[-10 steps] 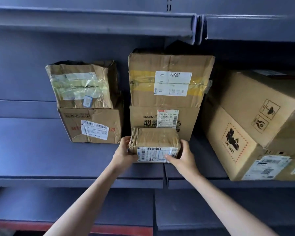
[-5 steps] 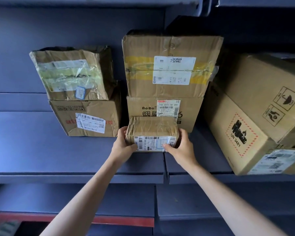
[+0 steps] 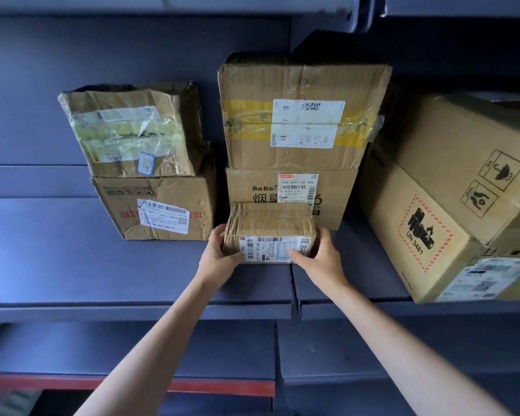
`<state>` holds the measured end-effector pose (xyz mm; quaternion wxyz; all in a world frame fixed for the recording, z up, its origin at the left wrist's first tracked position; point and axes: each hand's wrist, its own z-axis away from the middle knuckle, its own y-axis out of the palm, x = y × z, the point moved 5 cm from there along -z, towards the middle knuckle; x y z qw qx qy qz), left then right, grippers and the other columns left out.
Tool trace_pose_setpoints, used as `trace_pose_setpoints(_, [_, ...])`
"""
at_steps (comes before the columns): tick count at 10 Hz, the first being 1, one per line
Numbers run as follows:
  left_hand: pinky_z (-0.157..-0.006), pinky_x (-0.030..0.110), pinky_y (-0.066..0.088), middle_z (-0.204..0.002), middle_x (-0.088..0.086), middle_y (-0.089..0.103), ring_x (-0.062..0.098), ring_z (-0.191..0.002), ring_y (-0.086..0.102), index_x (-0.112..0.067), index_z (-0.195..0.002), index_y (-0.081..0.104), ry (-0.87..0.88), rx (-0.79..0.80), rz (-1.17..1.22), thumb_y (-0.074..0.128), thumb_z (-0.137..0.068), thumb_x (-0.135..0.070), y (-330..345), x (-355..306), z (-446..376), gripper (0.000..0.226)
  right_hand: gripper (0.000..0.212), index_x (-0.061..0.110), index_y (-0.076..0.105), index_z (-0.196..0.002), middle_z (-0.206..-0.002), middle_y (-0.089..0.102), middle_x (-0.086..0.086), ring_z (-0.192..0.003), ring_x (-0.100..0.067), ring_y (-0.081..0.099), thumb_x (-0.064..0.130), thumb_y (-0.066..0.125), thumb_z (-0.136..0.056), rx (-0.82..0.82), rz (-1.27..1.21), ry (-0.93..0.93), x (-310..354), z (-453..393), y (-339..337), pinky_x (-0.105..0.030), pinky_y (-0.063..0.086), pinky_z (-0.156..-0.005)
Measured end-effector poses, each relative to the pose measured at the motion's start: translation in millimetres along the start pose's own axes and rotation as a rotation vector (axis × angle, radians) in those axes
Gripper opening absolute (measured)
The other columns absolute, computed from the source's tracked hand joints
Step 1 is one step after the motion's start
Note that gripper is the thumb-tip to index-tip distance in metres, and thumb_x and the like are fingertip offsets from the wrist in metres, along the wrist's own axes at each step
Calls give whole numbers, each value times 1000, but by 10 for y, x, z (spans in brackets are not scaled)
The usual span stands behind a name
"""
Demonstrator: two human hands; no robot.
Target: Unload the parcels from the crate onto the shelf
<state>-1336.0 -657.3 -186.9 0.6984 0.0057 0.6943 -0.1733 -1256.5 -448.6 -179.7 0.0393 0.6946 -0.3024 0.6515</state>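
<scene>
Parcel point(image 3: 269, 232) deeper on shelf point(image 3: 72, 265), far face hidden

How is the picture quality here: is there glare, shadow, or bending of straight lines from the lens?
Head view: sharp overall. Wide-angle bending tilts the large box at right and curves the shelf edge. A pale glow brightens the left border. Clear tape on the crumpled box gives glare. Deep shadow sits behind the stacked boxes. The small parcel between the left hand and right hand is evenly lit.

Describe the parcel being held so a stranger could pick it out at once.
On the dark shelf, find the middle stack with the BoBo box at its base. In front of it sits the small parcel, gripped by both hands: the smallest, lowest one here.
</scene>
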Motion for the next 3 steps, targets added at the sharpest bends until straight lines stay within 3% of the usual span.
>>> trace_pose_setpoints(1, [-104, 48, 42, -134, 8, 54, 26, -121, 53, -17, -141, 29, -44, 27, -9, 68, -62, -17, -61, -13, 72, 88, 59, 30, 42, -116, -104, 57, 17, -95, 3, 56, 18, 77, -70, -2, -42, 5, 14, 80, -59, -12, 43, -76])
trace_pose_setpoints(2, [-100, 41, 44, -145, 10, 42, 27, -129, 44, -18, -143, 28, -51, 4, 9, 69, -78, -5, -180, 3, 122, 78, 62, 33, 40, -114, -101, 51, 27, -92, 11, 53, 12, 78, -70, -14, -64, 6, 40, 199, -132, -4, 43, -72])
trace_pose_setpoints(3, [-89, 33, 44, -142, 7, 44, 25, -130, 43, -19, -141, 34, -38, -32, -29, 67, -83, -10, -287, -69, 242, 68, 65, 24, 41, -124, -106, 48, 23, -95, 7, 53, 12, 78, -71, -29, -71, 11, 134, 322, -218, -4, 42, -81])
